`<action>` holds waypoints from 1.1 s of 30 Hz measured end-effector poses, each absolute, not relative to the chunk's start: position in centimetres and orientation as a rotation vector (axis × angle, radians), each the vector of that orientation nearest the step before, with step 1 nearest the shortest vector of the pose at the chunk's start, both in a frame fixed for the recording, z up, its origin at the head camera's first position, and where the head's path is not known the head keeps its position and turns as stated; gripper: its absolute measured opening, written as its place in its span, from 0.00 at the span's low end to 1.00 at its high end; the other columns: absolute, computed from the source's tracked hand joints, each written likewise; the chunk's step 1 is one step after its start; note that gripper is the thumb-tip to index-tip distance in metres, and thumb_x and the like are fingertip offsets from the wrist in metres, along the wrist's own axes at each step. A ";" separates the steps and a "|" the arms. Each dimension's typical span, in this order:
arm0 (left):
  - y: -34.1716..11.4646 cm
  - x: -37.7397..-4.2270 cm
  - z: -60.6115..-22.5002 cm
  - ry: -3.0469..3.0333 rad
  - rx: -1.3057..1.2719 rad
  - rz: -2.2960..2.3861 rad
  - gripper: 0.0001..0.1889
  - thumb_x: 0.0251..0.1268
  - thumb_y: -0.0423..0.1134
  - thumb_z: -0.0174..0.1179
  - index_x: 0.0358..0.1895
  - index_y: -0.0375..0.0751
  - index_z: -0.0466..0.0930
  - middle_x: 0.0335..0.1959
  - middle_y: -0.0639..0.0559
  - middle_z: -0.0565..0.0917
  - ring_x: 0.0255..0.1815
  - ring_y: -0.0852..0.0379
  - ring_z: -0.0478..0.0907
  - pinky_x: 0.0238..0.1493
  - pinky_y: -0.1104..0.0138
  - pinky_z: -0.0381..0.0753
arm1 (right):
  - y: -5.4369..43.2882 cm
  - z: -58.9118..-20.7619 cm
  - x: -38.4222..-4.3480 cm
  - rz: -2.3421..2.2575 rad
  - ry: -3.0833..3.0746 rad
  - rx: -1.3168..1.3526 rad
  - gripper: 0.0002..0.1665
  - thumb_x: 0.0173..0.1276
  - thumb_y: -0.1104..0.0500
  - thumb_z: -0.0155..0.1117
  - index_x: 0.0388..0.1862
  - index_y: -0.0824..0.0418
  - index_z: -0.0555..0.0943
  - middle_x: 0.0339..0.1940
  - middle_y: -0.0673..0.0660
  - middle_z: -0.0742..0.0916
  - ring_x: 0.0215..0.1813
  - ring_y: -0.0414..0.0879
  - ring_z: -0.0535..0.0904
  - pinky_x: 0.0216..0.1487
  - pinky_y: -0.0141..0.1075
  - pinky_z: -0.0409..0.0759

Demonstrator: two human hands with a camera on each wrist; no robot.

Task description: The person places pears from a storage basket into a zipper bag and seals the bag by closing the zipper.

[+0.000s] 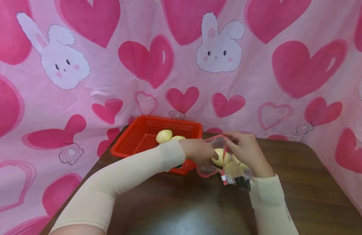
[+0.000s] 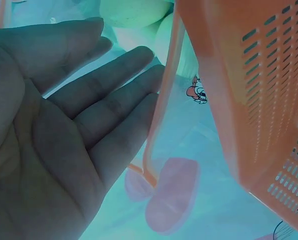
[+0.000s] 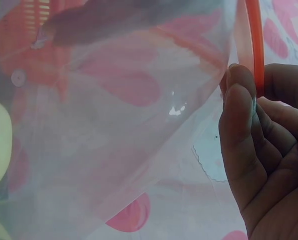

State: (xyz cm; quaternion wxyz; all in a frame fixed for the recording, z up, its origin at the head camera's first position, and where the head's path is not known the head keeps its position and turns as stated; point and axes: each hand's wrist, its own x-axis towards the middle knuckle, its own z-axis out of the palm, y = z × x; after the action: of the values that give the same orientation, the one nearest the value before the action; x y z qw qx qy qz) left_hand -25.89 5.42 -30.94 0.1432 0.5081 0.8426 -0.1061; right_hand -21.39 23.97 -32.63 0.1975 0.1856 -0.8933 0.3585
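Clear bag (image 1: 230, 168) near table's (image 1: 181, 199) back edge, likely floppy, best held by rim (image 3: 258, 50), with right hand (image 1: 249, 151) pinching there, left hand (image 2: 74, 117) straight.

Surface (image 1: 304, 195): dark brown, wood-grained; rounded far right corner; pale glare toward the near edge.
Backdrop cloth (image 1: 185, 70): pink, creased, behind and to both sides of it.
Print: solid deep-pink hearts (image 1: 305, 70), several sizes; outlined hearts (image 1: 275, 115); line-drawn flowers (image 1: 71, 153); white rabbit head (image 1: 63, 63), tilted, upper left; second rabbit head (image 1: 218, 55), right of centre.
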 end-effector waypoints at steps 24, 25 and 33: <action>0.9 -24.2 -30.4 2.482 1.764 -0.374 0.15 0.58 0.44 0.70 0.49 0.55 0.83 0.32 0.60 0.85 0.31 0.64 0.81 0.40 0.72 0.80 | 23.6 -32.8 -21.5 1.020 -2.516 0.525 0.14 0.67 0.59 0.66 0.50 0.61 0.85 0.27 0.49 0.86 0.22 0.40 0.80 0.28 0.35 0.81; 0.8 -24.2 -30.4 2.485 1.775 -0.398 0.15 0.58 0.44 0.70 0.49 0.55 0.82 0.31 0.60 0.84 0.30 0.64 0.80 0.40 0.72 0.80 | 23.6 -32.8 -21.5 1.026 -2.518 0.527 0.14 0.67 0.59 0.66 0.50 0.61 0.85 0.27 0.50 0.86 0.22 0.40 0.80 0.28 0.35 0.81; -1.2 -24.7 -30.5 2.530 1.758 -0.393 0.18 0.60 0.43 0.67 0.55 0.57 0.79 0.31 0.62 0.82 0.31 0.63 0.78 0.43 0.70 0.79 | 23.8 -32.8 -21.5 1.003 -2.540 0.496 0.16 0.68 0.57 0.65 0.53 0.61 0.84 0.24 0.48 0.85 0.23 0.41 0.79 0.29 0.36 0.81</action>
State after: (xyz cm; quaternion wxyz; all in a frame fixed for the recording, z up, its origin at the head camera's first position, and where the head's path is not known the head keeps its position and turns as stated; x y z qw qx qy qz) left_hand -24.65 -1.21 -30.45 0.0180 0.5659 0.8145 -0.1266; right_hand -21.47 23.84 -32.82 0.1819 0.1758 -0.8999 0.3554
